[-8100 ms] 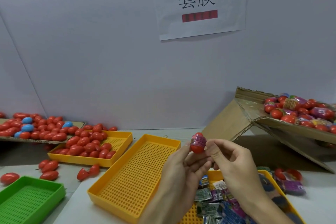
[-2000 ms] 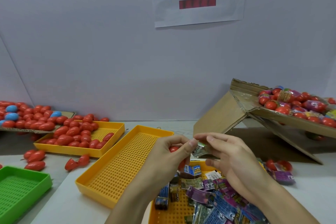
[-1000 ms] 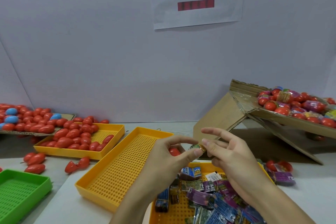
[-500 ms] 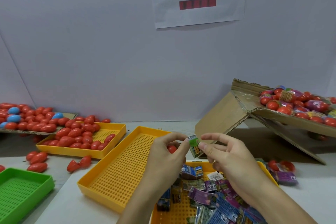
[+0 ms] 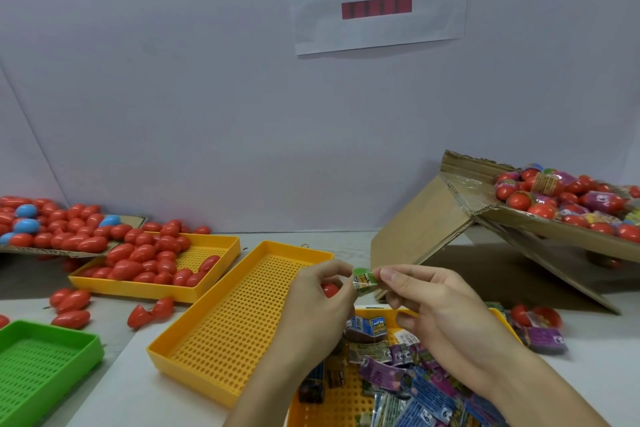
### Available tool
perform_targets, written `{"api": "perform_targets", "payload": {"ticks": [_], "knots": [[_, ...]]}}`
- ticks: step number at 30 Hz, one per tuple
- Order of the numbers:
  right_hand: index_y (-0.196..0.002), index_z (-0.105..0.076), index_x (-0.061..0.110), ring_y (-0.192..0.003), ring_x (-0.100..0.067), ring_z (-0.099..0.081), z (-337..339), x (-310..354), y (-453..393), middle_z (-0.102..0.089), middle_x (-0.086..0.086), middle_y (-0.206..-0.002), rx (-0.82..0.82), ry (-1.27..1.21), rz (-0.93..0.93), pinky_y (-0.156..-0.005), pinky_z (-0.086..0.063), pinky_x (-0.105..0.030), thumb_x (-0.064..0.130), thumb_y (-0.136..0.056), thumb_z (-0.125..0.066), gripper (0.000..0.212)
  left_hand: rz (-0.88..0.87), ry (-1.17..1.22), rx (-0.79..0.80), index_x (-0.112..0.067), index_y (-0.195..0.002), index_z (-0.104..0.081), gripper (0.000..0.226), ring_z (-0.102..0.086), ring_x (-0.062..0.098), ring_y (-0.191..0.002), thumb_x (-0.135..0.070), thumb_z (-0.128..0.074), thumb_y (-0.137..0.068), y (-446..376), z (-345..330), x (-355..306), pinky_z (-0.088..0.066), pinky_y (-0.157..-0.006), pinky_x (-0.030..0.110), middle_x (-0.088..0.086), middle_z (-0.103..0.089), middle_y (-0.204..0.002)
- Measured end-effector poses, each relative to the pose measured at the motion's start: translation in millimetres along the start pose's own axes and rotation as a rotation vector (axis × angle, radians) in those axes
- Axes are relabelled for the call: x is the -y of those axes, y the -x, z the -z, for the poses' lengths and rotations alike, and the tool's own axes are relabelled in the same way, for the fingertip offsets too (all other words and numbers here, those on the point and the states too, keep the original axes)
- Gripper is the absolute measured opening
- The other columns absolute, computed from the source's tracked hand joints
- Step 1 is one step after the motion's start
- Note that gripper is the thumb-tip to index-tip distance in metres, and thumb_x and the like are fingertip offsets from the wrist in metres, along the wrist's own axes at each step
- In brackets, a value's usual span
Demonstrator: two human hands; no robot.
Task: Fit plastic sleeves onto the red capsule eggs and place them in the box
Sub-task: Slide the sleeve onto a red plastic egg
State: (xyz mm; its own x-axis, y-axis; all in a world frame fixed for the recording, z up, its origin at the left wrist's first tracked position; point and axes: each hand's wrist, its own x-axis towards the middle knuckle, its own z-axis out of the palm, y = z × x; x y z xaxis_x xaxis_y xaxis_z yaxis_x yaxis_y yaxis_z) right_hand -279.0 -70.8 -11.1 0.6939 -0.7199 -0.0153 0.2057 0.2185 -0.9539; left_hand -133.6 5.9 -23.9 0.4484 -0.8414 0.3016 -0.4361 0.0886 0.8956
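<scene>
Head view: two bare hands meet above a pale desk (image 5: 114,402). The left hand (image 5: 317,305) has its fingers curled around a glossy red egg (image 5: 329,289), of which only a small rounded part shows in the palm, while its thumb and forefinger pinch one edge of a small green plastic sleeve (image 5: 364,282). The right hand (image 5: 436,315) pinches the sleeve's other edge between thumb and forefinger, the remaining fingers loosely curled. The sleeve is a short crinkly printed tube, just beside the egg and not over it.

Below the hands, a yellow perforated plastic tray (image 5: 346,406) holds a heap of flat, shiny printed sleeves (image 5: 408,378) in purple and blue. To its left lies a long rectangular yellow grid tray (image 5: 194,354). Farther left, another yellow tray (image 5: 214,260) holds smooth oval red eggs (image 5: 145,260), and a green tray (image 5: 83,354) sits at the near corner. At right, a tilted corrugated cardboard box (image 5: 429,229) carries sleeved eggs (image 5: 554,198).
</scene>
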Motion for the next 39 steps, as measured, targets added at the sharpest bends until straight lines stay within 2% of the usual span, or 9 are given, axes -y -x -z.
{"api": "perform_targets", "payload": {"ticks": [7,11,18,21,25,28,30,34,39], "knots": [[-0.089,-0.081,0.012,-0.057,-0.007,-0.049,0.2,-2.2,-0.4,-0.062,0.002,-0.068,0.009,0.114,-0.045,-0.051,-0.037,-0.021,0.032,-0.07,-0.075,0.029,-0.04,-0.007,0.0,-0.021,-0.081,-0.07,0.02,-0.046,0.004,-0.046,-0.027,-0.059,-0.097,-0.5,-0.6,-1.5,-0.038,-0.048,0.018,-0.003,-0.056,-0.052],[-0.092,-0.081,0.017,-0.067,-0.012,-0.049,0.5,-3.8,-1.5,-0.056,-0.004,-0.072,-0.039,0.159,-0.005,-0.059,-0.04,-0.026,0.034,-0.069,-0.076,0.029,-0.049,-0.039,0.025,-0.022,-0.084,-0.072,0.019,-0.046,0.001,-0.045,-0.03,-0.06,-0.096,0.3,-0.6,-0.8,-0.037,-0.048,0.016,-0.005,-0.056,-0.052],[-0.093,-0.08,0.024,-0.078,-0.013,-0.055,2.3,-9.1,-5.3,-0.065,0.005,-0.069,-0.108,0.153,0.08,-0.067,-0.045,-0.031,0.038,-0.068,-0.074,0.03,-0.009,-0.038,0.073,-0.024,-0.08,-0.068,0.022,-0.049,0.007,-0.044,-0.034,-0.057,-0.097,0.9,-1.4,-3.0,-0.042,-0.05,0.025,-0.004,-0.055,-0.051],[-0.092,-0.08,0.018,-0.072,-0.011,-0.055,4.4,-9.0,-6.8,-0.064,-0.002,-0.074,-0.15,0.126,0.074,-0.061,-0.041,-0.03,0.032,-0.075,-0.074,0.023,0.095,0.132,0.085,-0.016,-0.089,-0.068,0.02,-0.056,0.019,-0.045,-0.033,-0.061,-0.096,2.0,1.0,-6.5,-0.049,-0.051,0.028,0.004,-0.056,-0.056],[-0.092,-0.077,0.016,-0.072,-0.014,-0.054,15.2,-10.3,-10.7,-0.065,-0.003,-0.077,-0.396,0.125,0.075,-0.058,-0.037,-0.029,0.02,-0.089,-0.07,0.008,0.347,0.708,0.051,-0.003,-0.105,-0.057,0.016,-0.057,0.026,-0.058,-0.006,-0.045,-0.094,-0.9,0.2,-12.8,-0.053,-0.055,0.036,0.016,-0.058,-0.075],[-0.096,-0.074,0.021,-0.076,-0.015,-0.057,17.7,-11.6,-11.9,-0.068,-0.002,-0.084,-0.472,0.191,0.084,-0.061,-0.04,-0.028,0.023,-0.092,-0.068,0.007,0.368,0.796,-0.035,0.002,-0.107,-0.057,0.017,-0.066,0.031,-0.064,0.004,-0.045,-0.096,-3.0,-0.8,-12.4,-0.058,-0.056,0.034,0.025,-0.06,-0.088],[-0.098,-0.073,0.022,-0.077,-0.015,-0.058,16.2,-12.2,-12.2,-0.068,-0.002,-0.086,-0.459,0.204,0.077,-0.061,-0.04,-0.028,0.023,-0.092,-0.067,0.008,0.345,0.76,-0.06,0.001,-0.106,-0.064,0.015,-0.069,0.032,-0.067,-0.007,-0.054,-0.098,-4.1,-0.4,-10.4,-0.059,-0.056,0.031,0.026,-0.067,-0.087],[-0.1,-0.072,0.019,-0.076,-0.015,-0.055,14.9,-11.7,-12.0,-0.065,-0.004,-0.082,-0.414,0.169,0.049,-0.059,-0.038,-0.028,0.02,-0.092,-0.067,0.009,0.315,0.669,-0.06,-0.004,-0.098,-0.069,0.036,-0.063,0.023,-0.058,-0.038,-0.061,-0.089,-5.5,3.2,-5.4,-0.052,-0.05,0.029,0.014,-0.069,-0.073],[-0.099,-0.072,0.011,-0.073,-0.014,-0.053,13.2,-10.8,-12.9,-0.065,-0.008,-0.08,-0.355,0.04,0.053,-0.055,-0.042,-0.024,0.011,-0.09,-0.068,0.01,0.332,0.601,-0.062,-0.011,-0.088,-0.071,0.04,-0.039,0.014,-0.045,-0.05,-0.061,-0.084,-6.3,3.5,-1.2,-0.034,-0.046,0.026,0.002,-0.045,-0.052]]}}
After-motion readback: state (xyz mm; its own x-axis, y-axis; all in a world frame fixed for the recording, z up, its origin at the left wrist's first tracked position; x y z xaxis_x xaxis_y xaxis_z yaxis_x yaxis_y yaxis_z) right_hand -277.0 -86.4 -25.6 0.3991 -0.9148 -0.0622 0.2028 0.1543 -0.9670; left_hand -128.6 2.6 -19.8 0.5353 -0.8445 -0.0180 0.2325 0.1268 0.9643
